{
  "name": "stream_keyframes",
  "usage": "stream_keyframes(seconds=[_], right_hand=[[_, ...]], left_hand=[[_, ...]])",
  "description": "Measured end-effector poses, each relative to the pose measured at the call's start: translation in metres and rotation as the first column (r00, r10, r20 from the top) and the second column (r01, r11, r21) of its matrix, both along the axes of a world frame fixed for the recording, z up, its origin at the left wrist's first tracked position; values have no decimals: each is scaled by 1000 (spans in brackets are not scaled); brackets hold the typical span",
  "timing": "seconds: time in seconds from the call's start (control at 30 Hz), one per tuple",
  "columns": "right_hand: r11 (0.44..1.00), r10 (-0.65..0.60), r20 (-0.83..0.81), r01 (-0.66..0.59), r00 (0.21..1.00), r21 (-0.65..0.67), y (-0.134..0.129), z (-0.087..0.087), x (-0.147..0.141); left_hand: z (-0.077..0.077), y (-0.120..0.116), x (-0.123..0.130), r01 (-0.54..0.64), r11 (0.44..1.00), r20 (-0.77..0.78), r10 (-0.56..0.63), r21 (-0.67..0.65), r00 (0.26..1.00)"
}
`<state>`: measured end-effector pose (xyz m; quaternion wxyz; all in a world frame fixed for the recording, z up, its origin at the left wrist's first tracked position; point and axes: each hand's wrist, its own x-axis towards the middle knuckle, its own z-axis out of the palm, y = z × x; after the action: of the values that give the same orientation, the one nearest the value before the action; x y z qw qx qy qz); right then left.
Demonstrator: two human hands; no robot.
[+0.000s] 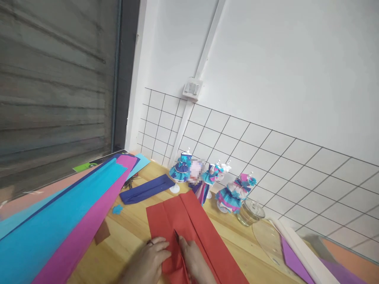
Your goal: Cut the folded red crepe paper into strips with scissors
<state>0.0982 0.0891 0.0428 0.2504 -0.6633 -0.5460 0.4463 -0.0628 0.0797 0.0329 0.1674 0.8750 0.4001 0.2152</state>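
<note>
A large sheet of red paper (168, 215), with lengthwise creases, lies on the wooden table in front of me. My left hand (149, 258) grips its left edge, fingers bent over the paper. Over the middle of the sheet, my right hand (192, 258) is closed around what look like scissors (177, 235); only a dark pointed blade shows past the thumb, and the handles are hidden. Near the blade the paper is rumpled. Beyond it lies a folded dark blue paper strip (148, 189), and a small blue paper flower (117, 209) is to its lower left.
Blue and pink paper sheets (68, 209) slant along the left. Several small dress stands, including a blue one (180, 167) and a ruffled one (233, 193), stand at the back before a wire grid (231, 138). A glass jar (251, 212) and a white roll (302, 248) sit rightward.
</note>
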Motion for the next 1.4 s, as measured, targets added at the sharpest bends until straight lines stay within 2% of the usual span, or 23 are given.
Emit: stream_keyframes(seconds=[0.23, 0.4, 0.53, 0.8, 1.03, 1.27, 1.4], right_hand=[[997, -72, 77, 70, 994, 39, 14, -10, -2], [998, -60, 107, 58, 992, 25, 18, -10, -5], [998, -67, 160, 67, 985, 2, 21, -9, -7], [998, -71, 169, 70, 983, 8, 21, -13, -7], [997, -71, 141, 69, 987, 23, 22, -20, -5], [999, -45, 121, 42, 992, 26, 20, -15, -6], [999, -40, 129, 38, 991, 16, 19, -13, -4]], left_hand=[[4, 0, -1, 1, 1000, 23, -2, 14, 1000], [13, -1, 0, 1, 999, -77, -5, -42, 997], [13, -3, 0, 3, 998, -134, -11, -59, 991], [-4, 2, 0, 10, 1000, -74, -11, -14, 997], [-14, 4, -1, -7, 999, -14, 6, -38, 1000], [-22, 21, -9, -199, 977, -50, 196, -73, 979], [-26, 29, -11, -192, 981, -84, 189, -24, 978]])
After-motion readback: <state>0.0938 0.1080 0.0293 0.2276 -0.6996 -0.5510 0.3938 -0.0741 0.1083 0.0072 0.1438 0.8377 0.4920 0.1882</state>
